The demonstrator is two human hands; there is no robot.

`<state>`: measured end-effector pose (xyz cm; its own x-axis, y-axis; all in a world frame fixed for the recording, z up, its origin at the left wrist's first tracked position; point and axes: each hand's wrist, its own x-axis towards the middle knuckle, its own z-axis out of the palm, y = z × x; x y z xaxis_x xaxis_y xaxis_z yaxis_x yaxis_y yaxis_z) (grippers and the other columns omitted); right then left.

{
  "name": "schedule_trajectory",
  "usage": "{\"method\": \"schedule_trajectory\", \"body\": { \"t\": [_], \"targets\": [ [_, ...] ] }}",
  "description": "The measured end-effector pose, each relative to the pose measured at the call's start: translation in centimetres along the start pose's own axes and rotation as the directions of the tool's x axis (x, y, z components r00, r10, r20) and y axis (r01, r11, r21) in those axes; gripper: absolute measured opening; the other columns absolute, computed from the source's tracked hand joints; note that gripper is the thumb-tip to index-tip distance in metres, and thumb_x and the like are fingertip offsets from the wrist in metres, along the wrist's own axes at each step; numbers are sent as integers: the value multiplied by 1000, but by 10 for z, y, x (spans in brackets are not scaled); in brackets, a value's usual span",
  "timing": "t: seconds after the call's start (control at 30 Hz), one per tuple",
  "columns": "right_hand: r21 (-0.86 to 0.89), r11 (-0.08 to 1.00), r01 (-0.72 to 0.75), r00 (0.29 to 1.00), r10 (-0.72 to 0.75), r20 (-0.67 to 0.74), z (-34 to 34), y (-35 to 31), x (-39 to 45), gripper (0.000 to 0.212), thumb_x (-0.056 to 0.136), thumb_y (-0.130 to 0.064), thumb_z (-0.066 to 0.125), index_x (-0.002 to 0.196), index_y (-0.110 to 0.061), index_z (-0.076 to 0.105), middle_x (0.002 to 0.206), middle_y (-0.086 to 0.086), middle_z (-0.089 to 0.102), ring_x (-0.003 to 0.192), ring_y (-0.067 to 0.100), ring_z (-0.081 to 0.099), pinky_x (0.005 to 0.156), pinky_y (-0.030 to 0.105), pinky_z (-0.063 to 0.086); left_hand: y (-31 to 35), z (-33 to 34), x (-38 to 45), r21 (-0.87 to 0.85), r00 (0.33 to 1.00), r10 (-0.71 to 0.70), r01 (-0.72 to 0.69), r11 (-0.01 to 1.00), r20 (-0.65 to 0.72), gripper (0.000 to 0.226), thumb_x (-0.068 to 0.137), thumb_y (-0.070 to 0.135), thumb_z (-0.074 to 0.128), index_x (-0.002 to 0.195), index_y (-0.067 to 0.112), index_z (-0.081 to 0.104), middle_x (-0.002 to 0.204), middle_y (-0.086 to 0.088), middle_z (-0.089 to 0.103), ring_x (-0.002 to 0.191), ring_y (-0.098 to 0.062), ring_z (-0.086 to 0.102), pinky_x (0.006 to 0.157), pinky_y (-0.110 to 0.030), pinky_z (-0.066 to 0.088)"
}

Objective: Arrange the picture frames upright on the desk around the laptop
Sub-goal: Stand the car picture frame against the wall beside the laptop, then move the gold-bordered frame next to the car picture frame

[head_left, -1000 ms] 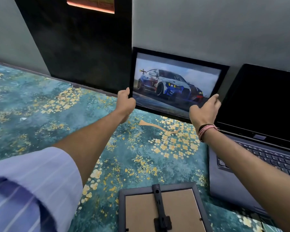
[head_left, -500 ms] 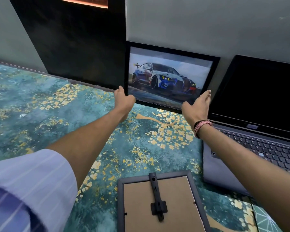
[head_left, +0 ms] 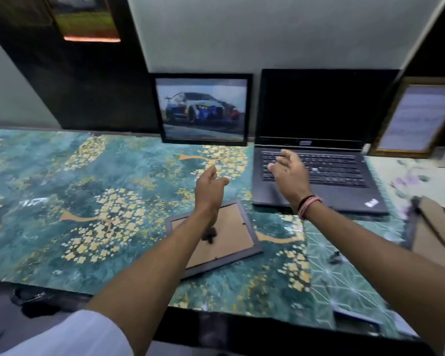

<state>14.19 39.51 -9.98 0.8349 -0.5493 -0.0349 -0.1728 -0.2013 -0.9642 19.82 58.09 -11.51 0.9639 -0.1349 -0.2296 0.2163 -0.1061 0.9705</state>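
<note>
A black-framed car picture (head_left: 203,109) stands upright against the wall, just left of the open black laptop (head_left: 316,140). My left hand (head_left: 208,191) hovers open above the desk, in front of that frame and apart from it. Over the laptop's keyboard, my right hand (head_left: 289,173) is open and empty too. A grey frame (head_left: 216,237) lies face down on the desk under my left forearm, its cardboard back and stand showing. A gold-framed picture (head_left: 416,116) stands upright to the right of the laptop.
The desk (head_left: 62,201) has a teal cover with gold flowers. Another frame lies face down at the right edge (head_left: 437,227). A dark panel (head_left: 88,86) leans on the wall at the back left. Dark objects lie below the desk's front edge (head_left: 34,299).
Both hands have let go of the car picture and drawn back toward me. The frame now stands on its own against the wall. The camera has pulled back, showing more of the desk.
</note>
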Motion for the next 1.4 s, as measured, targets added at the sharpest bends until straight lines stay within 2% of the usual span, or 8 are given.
{"method": "schedule_trajectory", "body": {
  "t": [0.13,0.3,0.67,0.8,0.9,1.03,1.23,1.4],
  "targets": [
    [20,1000,-19,999,19,-32,-84,-8,-37,53,96,-22,64,144,-9,45,139,10,55,123,19,57,99,29,47,26,54,-60,27,992,8,-12,1000,127,60,100,7,61,158,6,43,161,-9,48,144,-22,47,118,-42,38],
    [35,997,-69,988,73,-136,-188,-11,-53,49,92,-29,65,137,-12,53,135,11,61,121,25,61,106,48,51,52,135,-108,57,969,25,-40,998,247,59,101,5,62,157,3,44,158,-13,51,145,-27,49,117,-40,42],
    [99,984,-145,954,166,-249,-395,58,7,49,77,-48,64,119,-24,64,124,4,70,113,24,66,101,51,53,68,387,-128,126,936,6,-53,991,353,42,90,-2,66,132,-3,67,129,-17,70,120,-31,65,107,-43,49],
    [83,987,-137,938,156,-310,-472,83,57,42,91,-29,63,130,-12,59,130,3,65,115,19,61,98,32,48,77,481,-113,138,928,20,-76,988,372,34,87,1,66,121,1,72,109,-7,67,104,-19,60,94,-34,48],
    [64,995,-80,918,99,-383,-538,100,113,56,85,-37,59,134,-9,56,131,2,63,119,18,58,104,33,44,89,546,-101,122,920,30,-84,989,391,43,92,2,60,134,-4,63,141,-11,65,133,-31,57,111,-40,42],
    [56,998,3,875,25,-484,-610,133,177,39,78,-31,56,116,-23,61,110,-4,63,104,17,57,104,42,48,98,614,-90,106,912,72,-125,986,405,34,98,-7,48,121,16,59,104,16,62,97,-9,54,78,-22,43],
    [60,992,-108,867,123,-483,-643,136,194,74,83,-33,57,151,-12,39,148,8,54,136,24,51,117,42,39,94,652,-79,112,910,56,-111,987,411,73,99,-5,46,166,8,20,169,-4,31,154,-26,31,120,-40,29],
    [-45,994,-100,811,55,-583,-622,147,191,55,73,-31,57,124,-11,61,114,7,69,103,25,64,97,43,53,83,647,-65,75,948,104,-133,988,300,72,86,1,51,157,6,44,150,-9,59,131,-27,58,110,-42,48]
  ]
}}
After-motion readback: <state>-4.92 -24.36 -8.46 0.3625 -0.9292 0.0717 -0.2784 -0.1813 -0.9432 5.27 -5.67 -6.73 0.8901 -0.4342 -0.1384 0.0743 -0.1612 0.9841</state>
